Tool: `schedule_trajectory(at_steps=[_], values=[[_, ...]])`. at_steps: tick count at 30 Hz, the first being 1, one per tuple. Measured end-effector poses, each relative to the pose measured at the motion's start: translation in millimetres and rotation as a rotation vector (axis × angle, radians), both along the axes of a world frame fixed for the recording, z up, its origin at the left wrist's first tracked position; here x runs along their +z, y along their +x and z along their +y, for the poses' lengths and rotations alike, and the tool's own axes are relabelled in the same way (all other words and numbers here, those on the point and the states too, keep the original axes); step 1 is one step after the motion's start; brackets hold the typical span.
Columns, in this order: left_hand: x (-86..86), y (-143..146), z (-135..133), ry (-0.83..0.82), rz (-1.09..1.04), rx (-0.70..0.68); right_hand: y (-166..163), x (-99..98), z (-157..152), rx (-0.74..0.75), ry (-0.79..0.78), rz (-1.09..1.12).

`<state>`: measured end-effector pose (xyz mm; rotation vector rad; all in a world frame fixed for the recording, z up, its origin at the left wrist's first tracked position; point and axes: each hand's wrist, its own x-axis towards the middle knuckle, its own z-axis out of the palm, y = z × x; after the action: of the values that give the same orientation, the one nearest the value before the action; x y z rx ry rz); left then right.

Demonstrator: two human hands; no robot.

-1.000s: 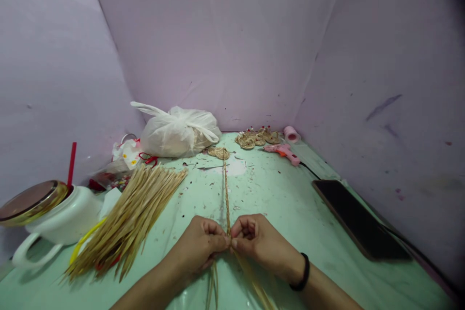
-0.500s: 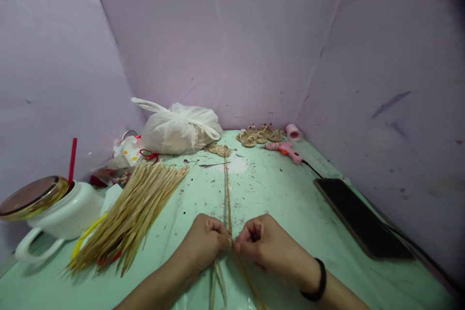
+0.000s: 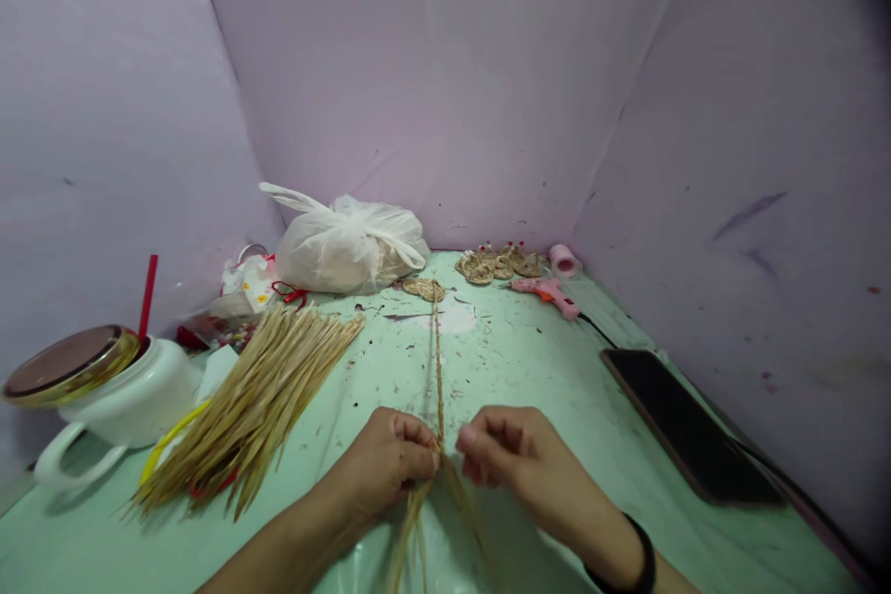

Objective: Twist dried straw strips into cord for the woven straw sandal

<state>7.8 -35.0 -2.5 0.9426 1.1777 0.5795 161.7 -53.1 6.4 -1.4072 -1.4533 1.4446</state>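
Observation:
A thin braided straw cord runs from a small coil at the back straight toward me over the green table. My left hand is closed and pinches the near end of the braid. Loose straw strands hang from that pinch toward me. My right hand, with a black band on the wrist, sits just right of the braid with its fingers curled; I cannot make out whether a strand lies in them.
A bundle of straw strips lies left, beside a white mug with a gold lid. At the back are a white plastic bag, woven straw pieces, a pink glue gun and pink tape roll. A dark phone lies right.
My right hand has come off the pinch point and shifted slightly right, its fingers loosening. The left hand keeps its pinch. The loose strands have swung left.

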Motion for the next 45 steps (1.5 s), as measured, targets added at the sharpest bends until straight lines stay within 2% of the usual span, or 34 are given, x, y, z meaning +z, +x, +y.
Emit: schedule_trajectory(at_steps=[2,5,7,11,21,45], values=[[-1.3,-0.7,0.0,-0.012,-0.035,-0.005,6.6,-1.8,1.2,-0.032,-0.11,0.102],[-5.8,-1.0,0.2,-0.016,-0.034,-0.008,12.6,-15.2,-12.8,0.035,-0.323,0.164],[-8.9,-1.0,0.7,-0.002,-0.02,-0.021,14.6,-25.4,-27.8,0.086,-0.372,0.157],[-10.5,-0.3,1.1,0.017,-0.016,-0.058,16.4,-36.3,-45.9,0.082,-0.359,0.125],[-8.6,0.3,-0.3,0.04,0.031,-0.086,22.5,-42.1,-44.4,0.118,-0.304,0.059],[-5.8,0.3,-0.8,0.028,0.002,-0.103,27.6,-42.8,-48.6,0.164,-0.278,0.111]])
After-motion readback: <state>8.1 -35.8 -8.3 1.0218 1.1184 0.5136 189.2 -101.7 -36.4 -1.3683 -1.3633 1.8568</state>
